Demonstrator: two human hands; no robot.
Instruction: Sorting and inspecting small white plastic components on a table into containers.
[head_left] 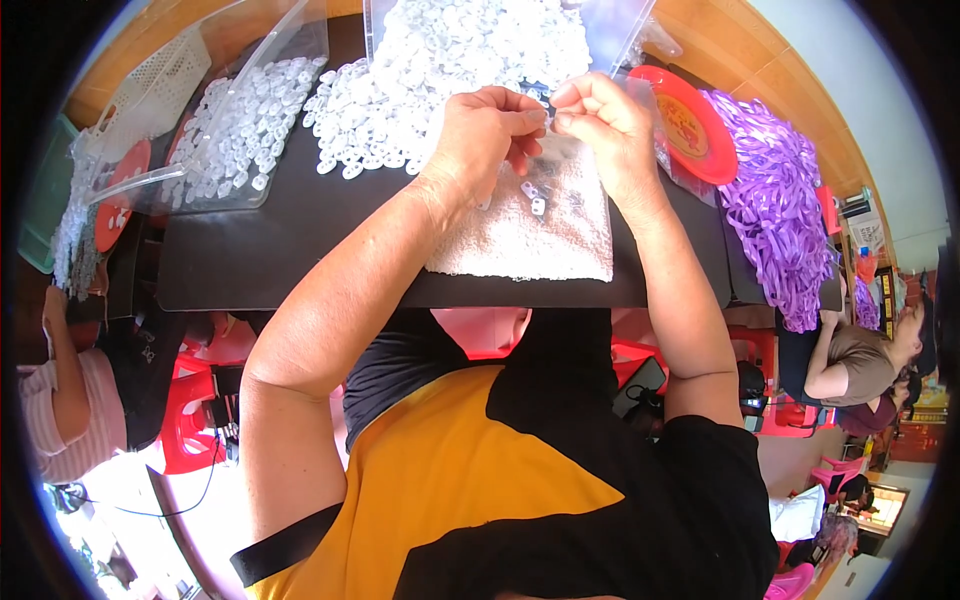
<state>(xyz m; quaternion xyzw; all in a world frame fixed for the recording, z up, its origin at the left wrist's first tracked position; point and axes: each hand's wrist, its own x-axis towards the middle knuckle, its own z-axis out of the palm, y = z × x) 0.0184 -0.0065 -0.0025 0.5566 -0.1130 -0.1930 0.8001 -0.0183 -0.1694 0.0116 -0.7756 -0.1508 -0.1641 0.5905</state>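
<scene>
Nearest us, our yellow-and-black shirt (480,500) fills the lower view, and both forearms rise from it to meet over the counter (270,250). Our left hand (480,135) and right hand (610,120) come together, fingertips nearly touching, each pinched shut on a small dark part (548,112) held between them; what that part is we cannot tell, since the fingers hide most of it. We judge the hands are raised and close so that both can work one tiny piece at once.

Directly beneath lies a white towel (540,225), probably there to catch dropped pieces and stop them rolling; a few small white clips (533,195) rest on it. Beyond the hands, a heap of white clips (450,70) spills from a clear bag, within easy reach. To the left a second clear bag (235,120) holds more clips, beside a white basket (150,85). To the right sit a red plate (690,125) and a pile of purple ribbons (775,210). Other people sit at both edges of the view.
</scene>
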